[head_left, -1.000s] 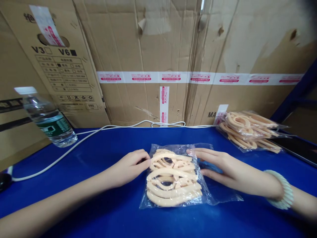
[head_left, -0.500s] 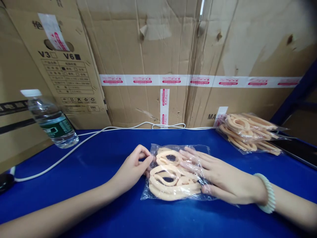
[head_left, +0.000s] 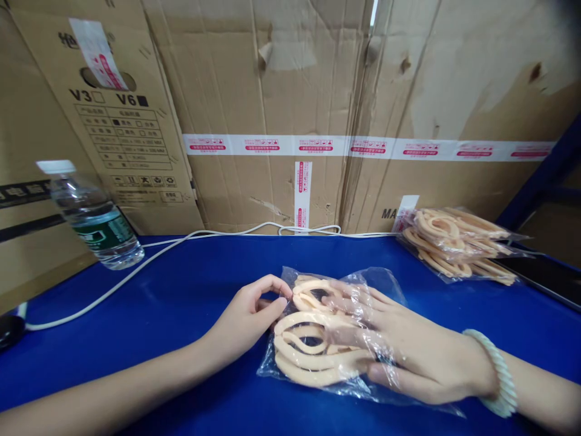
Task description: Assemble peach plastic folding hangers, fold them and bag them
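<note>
Blue table (head_left: 181,284) here, clear bag (head_left: 385,281) of beige pieces (head_left: 308,376) between left grip (head_left: 254,309), pinched narrow on bag's left edge, and right grip (head_left: 403,339), wide, fingers spread over pieces beneath film.

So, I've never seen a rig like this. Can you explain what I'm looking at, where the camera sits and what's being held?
There is no machine here: you see a person's two bare hands. The one view comes from a camera worn on that person's head, looking forward and down.

The left hand pinches the left edge of a clear bag. The right hand is spread flat, its fingers seen through the plastic over the beige pieces; they seem to be inside the bag.

On the blue table there are also a bottle and a white cord on the left, and a stack of filled bags at the back right. Cardboard stands behind.
</note>
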A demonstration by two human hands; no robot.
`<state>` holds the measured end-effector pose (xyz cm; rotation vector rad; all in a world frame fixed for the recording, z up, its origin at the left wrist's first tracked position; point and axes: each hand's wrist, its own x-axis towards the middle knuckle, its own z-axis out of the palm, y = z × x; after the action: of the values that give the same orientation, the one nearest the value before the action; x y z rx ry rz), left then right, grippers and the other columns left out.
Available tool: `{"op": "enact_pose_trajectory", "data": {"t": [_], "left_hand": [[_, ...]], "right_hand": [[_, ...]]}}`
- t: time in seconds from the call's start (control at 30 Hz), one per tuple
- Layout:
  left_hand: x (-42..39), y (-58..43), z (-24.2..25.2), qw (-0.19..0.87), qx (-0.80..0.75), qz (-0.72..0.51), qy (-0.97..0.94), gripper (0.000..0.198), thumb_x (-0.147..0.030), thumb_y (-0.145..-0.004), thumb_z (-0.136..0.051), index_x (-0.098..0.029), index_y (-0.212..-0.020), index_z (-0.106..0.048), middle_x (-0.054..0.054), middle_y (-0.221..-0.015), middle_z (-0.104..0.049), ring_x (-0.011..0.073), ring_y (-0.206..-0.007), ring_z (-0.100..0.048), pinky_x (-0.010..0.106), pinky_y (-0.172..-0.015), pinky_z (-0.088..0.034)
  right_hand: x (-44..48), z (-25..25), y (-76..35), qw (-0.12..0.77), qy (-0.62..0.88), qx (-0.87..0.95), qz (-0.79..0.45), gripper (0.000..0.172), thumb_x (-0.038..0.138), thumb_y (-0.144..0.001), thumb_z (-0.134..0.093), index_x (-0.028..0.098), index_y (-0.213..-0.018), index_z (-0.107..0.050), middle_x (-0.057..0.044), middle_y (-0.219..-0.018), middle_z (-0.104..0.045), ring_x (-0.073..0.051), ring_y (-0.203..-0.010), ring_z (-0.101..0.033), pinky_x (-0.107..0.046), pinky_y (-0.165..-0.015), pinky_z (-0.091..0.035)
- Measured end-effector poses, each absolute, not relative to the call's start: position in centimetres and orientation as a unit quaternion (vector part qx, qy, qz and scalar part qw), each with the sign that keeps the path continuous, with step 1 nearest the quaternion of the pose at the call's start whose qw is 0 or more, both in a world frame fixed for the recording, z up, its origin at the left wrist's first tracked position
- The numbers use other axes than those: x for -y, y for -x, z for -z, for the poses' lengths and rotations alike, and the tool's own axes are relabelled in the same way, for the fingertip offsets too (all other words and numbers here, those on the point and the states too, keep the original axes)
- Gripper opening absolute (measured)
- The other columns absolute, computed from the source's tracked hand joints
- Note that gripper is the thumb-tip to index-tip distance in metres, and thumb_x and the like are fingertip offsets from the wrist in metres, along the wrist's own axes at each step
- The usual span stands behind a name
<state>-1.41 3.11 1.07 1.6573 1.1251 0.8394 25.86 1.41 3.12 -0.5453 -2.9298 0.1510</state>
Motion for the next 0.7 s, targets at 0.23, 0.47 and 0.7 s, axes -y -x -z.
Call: {"op": "enact_pose_trajectory", "data": {"t": [0.23, 0.47, 0.7], "left_hand": [[-2.4, 1.0, -1.4, 0.484, -0.465, -0.341, -0.659, 0.023, -0.036, -0.081, -0.058, -0.018, -0.095, -0.059, -0.002, -0.069, -0.059, 0.0127, -0.055, -0.051, 0.023, -0.051, -0.036], [-2.1, 1.0, -2.2, 0.506, -0.444, -0.361, -0.645, 0.024, -0.029, -0.078, -0.060, -0.015, -0.097, -0.062, 0.000, -0.068, -0.063, 0.0125, -0.056, -0.055, 0.024, -0.054, -0.043], [-2.9, 1.5, -2.7, 0.524, -0.453, -0.382, -0.612, 0.028, -0.025, -0.070, -0.062, -0.014, -0.096, -0.064, -0.002, -0.059, -0.061, 0.0118, -0.050, -0.054, 0.026, -0.053, -0.045]], "right_hand": [[-1.2, -2.0, -25.9, 0.118, 0.191, 0.974, -0.016, 0.058, 0.034, -0.093, -0.048, 0.028, -0.149, -0.033, -0.011, -0.160, -0.022, -0.032, -0.147, -0.014, -0.057, -0.116, -0.017], [-0.8, -2.3, -25.8, 0.082, 0.220, 0.972, -0.007, 0.048, 0.036, -0.094, -0.048, 0.024, -0.140, -0.049, -0.013, -0.151, -0.040, -0.032, -0.146, -0.019, -0.058, -0.116, -0.018], [-0.9, -3.1, -25.7, 0.053, 0.238, 0.969, -0.037, 0.043, 0.040, -0.095, -0.046, 0.023, -0.134, -0.054, -0.012, -0.150, -0.041, -0.031, -0.147, -0.016, -0.055, -0.117, -0.017]]}}
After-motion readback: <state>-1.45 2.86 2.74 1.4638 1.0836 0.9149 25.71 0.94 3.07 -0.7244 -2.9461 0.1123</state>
